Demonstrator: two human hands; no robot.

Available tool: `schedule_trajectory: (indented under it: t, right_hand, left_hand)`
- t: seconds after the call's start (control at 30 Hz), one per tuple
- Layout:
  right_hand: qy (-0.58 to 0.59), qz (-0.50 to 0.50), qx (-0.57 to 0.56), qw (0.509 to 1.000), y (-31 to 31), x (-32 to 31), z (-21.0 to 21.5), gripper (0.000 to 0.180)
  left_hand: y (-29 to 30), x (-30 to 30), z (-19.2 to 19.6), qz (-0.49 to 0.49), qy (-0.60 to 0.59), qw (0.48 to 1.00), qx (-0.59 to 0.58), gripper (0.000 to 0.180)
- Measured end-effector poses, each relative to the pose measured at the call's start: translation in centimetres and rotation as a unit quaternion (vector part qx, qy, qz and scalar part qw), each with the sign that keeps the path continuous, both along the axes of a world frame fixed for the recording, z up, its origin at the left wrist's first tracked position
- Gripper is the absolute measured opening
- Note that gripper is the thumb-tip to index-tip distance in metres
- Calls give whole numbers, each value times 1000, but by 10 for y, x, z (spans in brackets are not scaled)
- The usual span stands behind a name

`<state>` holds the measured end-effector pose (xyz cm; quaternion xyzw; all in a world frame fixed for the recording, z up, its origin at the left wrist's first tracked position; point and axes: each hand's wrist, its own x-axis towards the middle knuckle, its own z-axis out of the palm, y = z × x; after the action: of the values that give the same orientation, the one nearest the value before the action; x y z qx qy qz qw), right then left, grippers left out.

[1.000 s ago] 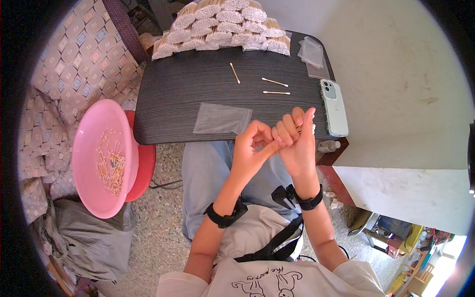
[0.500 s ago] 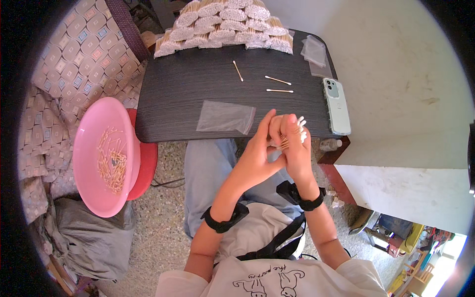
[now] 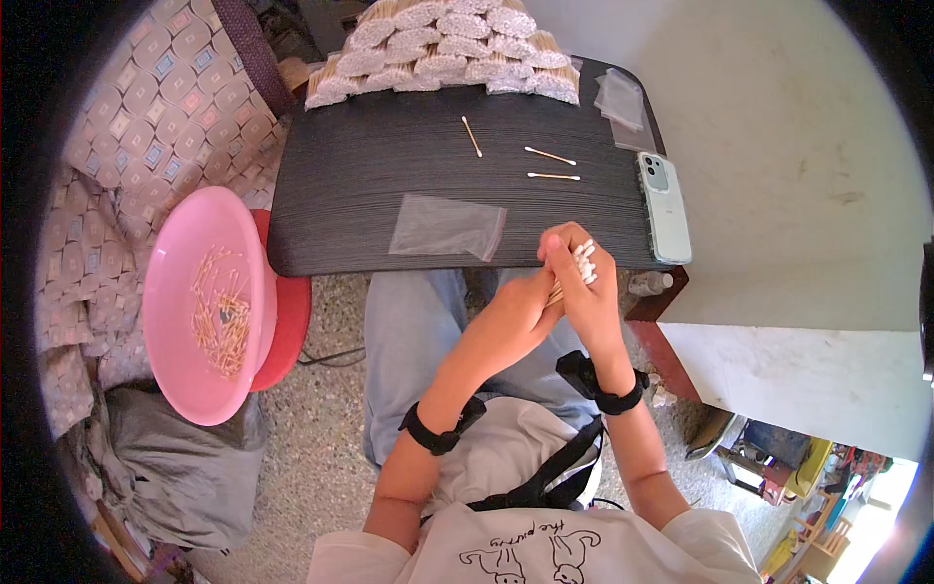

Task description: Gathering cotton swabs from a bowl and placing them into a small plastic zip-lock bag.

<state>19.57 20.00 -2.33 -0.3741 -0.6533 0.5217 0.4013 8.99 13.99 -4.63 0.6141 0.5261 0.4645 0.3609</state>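
My right hand [image 3: 592, 297] is closed around a bundle of cotton swabs [image 3: 585, 263], whose white tips stick out between thumb and fingers. Pressed against it from the left, my left hand [image 3: 516, 313] grips the lower part of the same bundle; most of its fingers are hidden. Both hands are just in front of the table's near edge, above my lap. On the dark table [image 3: 360, 175], a clear plastic bag [image 3: 448, 228] lies flat to the left of my hands. Three loose swabs lie beyond it, one of them a slanting cotton swab [image 3: 472, 137].
Packed swab bundles [image 3: 438, 54] are stacked at the table's far edge. Clear bags [image 3: 623, 105] and a phone [image 3: 664, 209] lie along the right side, by the wall. Left of the table, a pink basin [image 3: 161, 321] holding many swabs rests on a red stool [image 3: 292, 331].
My left hand has slid down and closed in on the bundle, its raised fingers no longer showing. More white tips now show in my right hand.
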Motion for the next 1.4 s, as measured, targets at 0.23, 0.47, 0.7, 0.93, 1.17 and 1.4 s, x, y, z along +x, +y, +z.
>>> schedule_trajectory:
  t: [0.23,0.47,0.7,0.93,1.17,1.4]
  right_hand:
    - [-4,11,19,1000,0,1,6,8]
    - [-206,92,280,933,-1,12,7,11]
    - [-234,93,439,863,1,10,5,17]
    - [-347,209,368,837,0,33,24,21]
    - [-248,174,345,888,2,40,6,23]
    - [-221,82,155,959,-9,30,6,19]
  left_hand:
    - [-1,-10,11,-97,-23,989,-110,23]
    - [3,-24,10,-127,-34,984,-117,23]
    - [6,-18,-2,-145,-7,981,-126,17]
    - [5,-28,2,-168,-17,971,-170,16]
    - [-3,-24,4,-188,-203,935,-221,24]
    - [-9,-19,0,-85,-418,871,-244,34]
